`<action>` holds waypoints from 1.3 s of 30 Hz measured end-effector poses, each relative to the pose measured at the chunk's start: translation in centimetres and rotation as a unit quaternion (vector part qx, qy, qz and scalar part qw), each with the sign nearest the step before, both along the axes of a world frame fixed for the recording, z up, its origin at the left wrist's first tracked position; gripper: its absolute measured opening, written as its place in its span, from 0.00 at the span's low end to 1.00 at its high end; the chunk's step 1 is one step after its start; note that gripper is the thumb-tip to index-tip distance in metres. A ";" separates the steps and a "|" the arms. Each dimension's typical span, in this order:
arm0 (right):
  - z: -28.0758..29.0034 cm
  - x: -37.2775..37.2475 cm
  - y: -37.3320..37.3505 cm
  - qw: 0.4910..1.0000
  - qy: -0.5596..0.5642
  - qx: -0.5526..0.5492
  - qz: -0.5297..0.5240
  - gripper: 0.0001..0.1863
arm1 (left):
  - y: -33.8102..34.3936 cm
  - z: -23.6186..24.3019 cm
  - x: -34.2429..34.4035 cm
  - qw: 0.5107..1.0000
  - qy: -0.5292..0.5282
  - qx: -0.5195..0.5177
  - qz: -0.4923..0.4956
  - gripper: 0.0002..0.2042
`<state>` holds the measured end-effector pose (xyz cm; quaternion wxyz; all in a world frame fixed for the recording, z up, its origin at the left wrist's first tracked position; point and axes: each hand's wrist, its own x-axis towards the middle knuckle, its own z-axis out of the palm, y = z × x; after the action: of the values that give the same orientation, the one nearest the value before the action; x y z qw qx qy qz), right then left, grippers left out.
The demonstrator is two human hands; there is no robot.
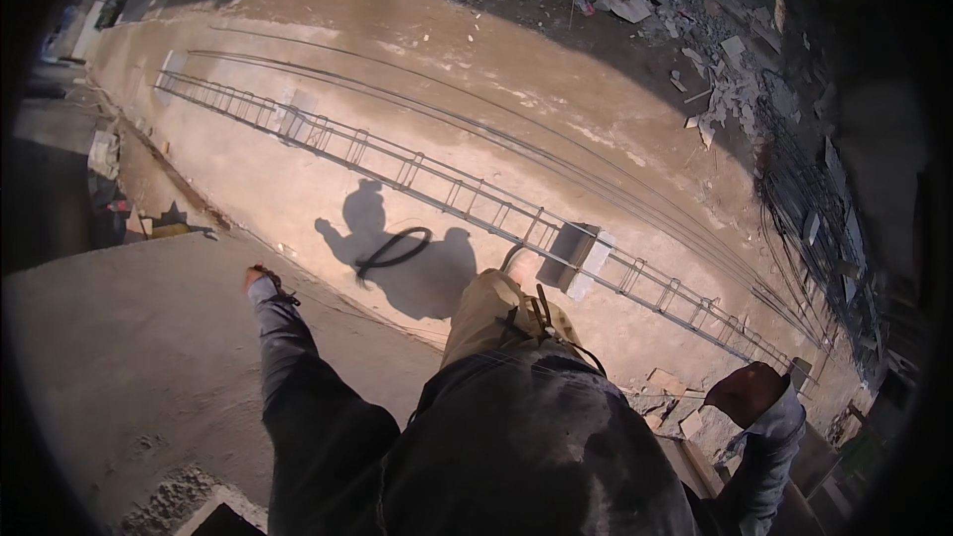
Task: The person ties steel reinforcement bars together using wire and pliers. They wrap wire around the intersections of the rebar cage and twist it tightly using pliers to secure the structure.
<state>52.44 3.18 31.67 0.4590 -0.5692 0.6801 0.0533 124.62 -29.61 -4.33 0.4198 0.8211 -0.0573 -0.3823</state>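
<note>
The rebar cage (pixel 481 224) lies across sunlit ground (pixel 248 174) over a grey block (pixel 573 256), its long axis slanting from upper left to lower right. Finger spread of the left hand (pixel 260 276) and right hand (pixel 749 394) cannot be told.

The left arm (pixel 310 392) comes up from the bottom edge, on the left side of the frame, in a dark sleeve. At its end, the left grip (pixel 260 276) is a bare hand, held out to the side. The right arm (pixel 764 457) is low on the right, its bare right grip (pixel 749 393) in shade. Both hands' fingers look too small or dark to tell.
</note>
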 end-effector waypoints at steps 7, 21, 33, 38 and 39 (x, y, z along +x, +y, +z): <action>-7.5 -1.4 4.5 0.798 -0.182 -0.243 -0.521 0.09 | -1.0 8.4 -5.1 0.982 0.097 -0.159 -0.010 0.09; -6.2 3.6 10.1 0.990 -0.115 -0.061 -0.063 0.06 | 1.5 20.3 4.0 0.953 0.054 -0.293 -0.055 0.11; -8.4 5.3 7.1 0.548 -0.544 -0.404 -0.490 0.11 | -0.8 18.3 3.1 0.934 0.103 -0.337 -0.053 0.13; -7.0 3.3 1.9 0.591 -0.736 -0.330 0.000 0.10 | -6.0 18.8 5.9 0.902 0.159 -0.391 -0.089 0.13; -6.0 2.4 1.2 0.612 -0.734 -0.261 0.136 0.10 | -7.1 17.6 4.8 0.884 0.184 -0.427 -0.053 0.13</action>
<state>54.79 4.39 25.72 0.6242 -0.6002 0.0159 -0.4999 129.42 -36.75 13.24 0.7122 0.4728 -0.1801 -0.4866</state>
